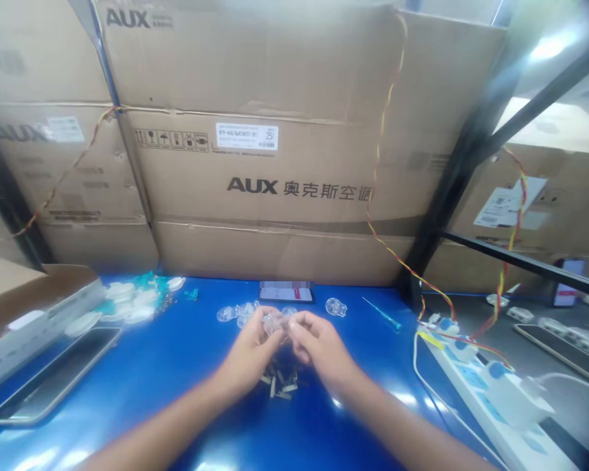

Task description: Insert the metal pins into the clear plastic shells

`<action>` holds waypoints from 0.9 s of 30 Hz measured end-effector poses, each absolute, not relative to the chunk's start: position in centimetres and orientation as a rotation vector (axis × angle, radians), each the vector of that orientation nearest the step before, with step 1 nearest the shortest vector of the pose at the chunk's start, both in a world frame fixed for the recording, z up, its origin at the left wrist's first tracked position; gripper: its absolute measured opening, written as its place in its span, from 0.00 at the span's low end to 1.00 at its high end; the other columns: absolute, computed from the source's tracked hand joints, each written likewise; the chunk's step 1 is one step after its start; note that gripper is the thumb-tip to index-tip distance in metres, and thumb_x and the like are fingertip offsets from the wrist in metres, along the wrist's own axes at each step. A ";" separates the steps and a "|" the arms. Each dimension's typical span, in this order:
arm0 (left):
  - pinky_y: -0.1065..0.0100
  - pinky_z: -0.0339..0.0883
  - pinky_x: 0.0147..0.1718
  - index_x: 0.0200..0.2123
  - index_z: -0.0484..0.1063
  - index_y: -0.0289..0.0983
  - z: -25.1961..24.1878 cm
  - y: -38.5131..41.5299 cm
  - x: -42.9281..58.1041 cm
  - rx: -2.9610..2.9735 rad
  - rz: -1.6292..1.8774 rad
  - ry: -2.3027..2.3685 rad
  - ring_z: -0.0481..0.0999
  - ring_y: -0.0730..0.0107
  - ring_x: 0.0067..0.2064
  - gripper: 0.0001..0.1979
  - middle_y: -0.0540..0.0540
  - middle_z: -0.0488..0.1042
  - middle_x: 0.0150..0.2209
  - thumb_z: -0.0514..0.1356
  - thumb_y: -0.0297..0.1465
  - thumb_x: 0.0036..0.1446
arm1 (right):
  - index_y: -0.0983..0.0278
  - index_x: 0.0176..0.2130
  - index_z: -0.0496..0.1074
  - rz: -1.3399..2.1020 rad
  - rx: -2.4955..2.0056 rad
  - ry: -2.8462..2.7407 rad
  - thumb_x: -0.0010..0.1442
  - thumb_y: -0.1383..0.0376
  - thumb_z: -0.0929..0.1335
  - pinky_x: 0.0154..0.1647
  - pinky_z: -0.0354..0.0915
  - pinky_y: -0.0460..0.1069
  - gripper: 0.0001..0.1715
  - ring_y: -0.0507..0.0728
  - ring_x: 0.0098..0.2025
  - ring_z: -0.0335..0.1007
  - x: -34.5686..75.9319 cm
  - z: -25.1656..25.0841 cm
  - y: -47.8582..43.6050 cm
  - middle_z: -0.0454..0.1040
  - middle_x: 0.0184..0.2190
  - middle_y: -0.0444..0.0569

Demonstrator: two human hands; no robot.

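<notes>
My left hand (249, 353) and my right hand (320, 348) meet above a blue table top (186, 366), and both pinch a small transparent plastic piece (273, 323) between the fingers. Its exact shape is partly hidden by my fingers. Just below my hands lies a small pile of short metal-coloured pieces (279, 383). Beyond my fingertips are several similar transparent plastic parts (238, 314), and another such part (336, 307) sits apart to the right.
A white power strip (491, 392) with plugs and wires lies at the right. At the left are a dark tablet or phone (53, 376), a heap of white and teal parts (132, 301) and a cardboard box (24, 294). Large AUX cartons (275, 163) stand behind the table.
</notes>
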State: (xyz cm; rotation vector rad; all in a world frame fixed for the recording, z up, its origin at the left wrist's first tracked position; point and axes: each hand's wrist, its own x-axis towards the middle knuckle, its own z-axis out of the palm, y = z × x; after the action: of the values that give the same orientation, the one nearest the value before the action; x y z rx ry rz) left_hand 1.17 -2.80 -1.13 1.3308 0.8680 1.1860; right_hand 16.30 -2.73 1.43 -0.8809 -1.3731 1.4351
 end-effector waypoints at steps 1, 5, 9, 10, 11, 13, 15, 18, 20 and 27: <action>0.68 0.68 0.34 0.45 0.61 0.39 -1.1 -2.8 1.2 1.336 1.191 0.877 0.75 0.66 0.37 0.16 0.46 0.74 0.37 0.60 0.38 0.57 | 0.64 0.29 0.63 1.444 -0.870 -1.371 0.54 0.56 0.69 0.18 0.45 0.43 0.16 0.45 0.17 0.51 16.3 1.4 -2.7 0.61 0.17 0.37; 0.69 0.67 0.33 0.44 0.61 0.39 -1.1 -2.9 1.3 1.327 1.201 0.886 0.75 0.66 0.36 0.16 0.47 0.74 0.34 0.60 0.38 0.56 | 0.64 0.29 0.62 1.470 -0.830 -1.365 0.55 0.55 0.69 0.18 0.45 0.43 0.17 0.45 0.17 0.50 16.4 1.3 -2.7 0.61 0.17 0.37; 0.69 0.67 0.33 0.44 0.62 0.39 -1.1 -2.9 1.3 1.322 1.209 0.900 0.75 0.67 0.36 0.16 0.47 0.74 0.36 0.61 0.38 0.56 | 0.64 0.30 0.62 1.473 -0.812 -1.351 0.55 0.54 0.69 0.18 0.44 0.44 0.18 0.45 0.16 0.50 16.4 1.3 -2.7 0.60 0.17 0.36; 0.69 0.67 0.34 0.44 0.62 0.39 -1.1 -3.0 1.4 1.326 1.210 0.906 0.75 0.67 0.36 0.16 0.47 0.74 0.36 0.61 0.38 0.56 | 0.64 0.29 0.62 1.466 -0.810 -1.354 0.55 0.54 0.69 0.18 0.44 0.44 0.18 0.45 0.16 0.50 16.3 1.4 -2.8 0.60 0.17 0.36; 0.69 0.67 0.34 0.44 0.62 0.39 -1.1 -3.0 1.4 1.332 1.208 0.907 0.75 0.67 0.35 0.16 0.47 0.74 0.36 0.61 0.38 0.56 | 0.64 0.29 0.62 1.454 -0.816 -1.358 0.55 0.54 0.69 0.18 0.45 0.44 0.17 0.45 0.17 0.50 16.3 1.5 -2.9 0.60 0.17 0.36; 0.68 0.67 0.35 0.44 0.62 0.39 -1.0 -3.1 1.4 1.349 1.215 0.905 0.74 0.67 0.35 0.15 0.47 0.74 0.35 0.60 0.37 0.57 | 0.64 0.29 0.62 1.417 -0.857 -1.370 0.55 0.55 0.69 0.19 0.46 0.44 0.17 0.45 0.17 0.50 16.1 1.7 -3.2 0.60 0.17 0.36; 0.67 0.67 0.36 0.44 0.62 0.39 -0.9 -3.2 1.4 1.374 1.225 0.898 0.74 0.67 0.36 0.13 0.47 0.73 0.36 0.59 0.37 0.58 | 0.64 0.29 0.63 1.384 -0.908 -1.382 0.55 0.56 0.69 0.19 0.47 0.44 0.16 0.46 0.17 0.51 16.0 1.9 -3.5 0.60 0.17 0.37; 0.66 0.67 0.38 0.44 0.62 0.38 -0.7 -3.3 1.4 1.420 1.231 0.912 0.74 0.66 0.38 0.12 0.47 0.73 0.36 0.57 0.36 0.59 | 0.63 0.28 0.63 1.359 -0.955 -1.392 0.55 0.55 0.68 0.19 0.48 0.44 0.16 0.46 0.17 0.51 15.8 2.1 -3.8 0.60 0.16 0.37; 0.66 0.66 0.38 0.45 0.62 0.38 -0.6 -3.5 1.4 1.480 1.250 0.958 0.74 0.65 0.38 0.11 0.47 0.73 0.36 0.56 0.35 0.60 | 0.63 0.28 0.63 1.339 -0.967 -1.397 0.55 0.54 0.68 0.19 0.49 0.44 0.17 0.47 0.17 0.51 15.7 2.1 -3.9 0.59 0.16 0.37; 0.67 0.65 0.34 0.46 0.65 0.40 -0.5 -4.3 1.7 1.590 1.323 1.069 0.73 0.63 0.34 0.12 0.47 0.75 0.34 0.57 0.34 0.59 | 0.62 0.29 0.63 1.285 -0.987 -1.425 0.56 0.52 0.67 0.18 0.51 0.44 0.17 0.48 0.17 0.53 15.5 1.2 -3.6 0.60 0.16 0.37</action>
State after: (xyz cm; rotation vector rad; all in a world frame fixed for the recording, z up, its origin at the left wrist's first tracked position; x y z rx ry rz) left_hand 1.68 -4.28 -0.45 1.5902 1.0692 1.3227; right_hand 15.52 -3.57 1.17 -0.9871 -1.4254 1.2849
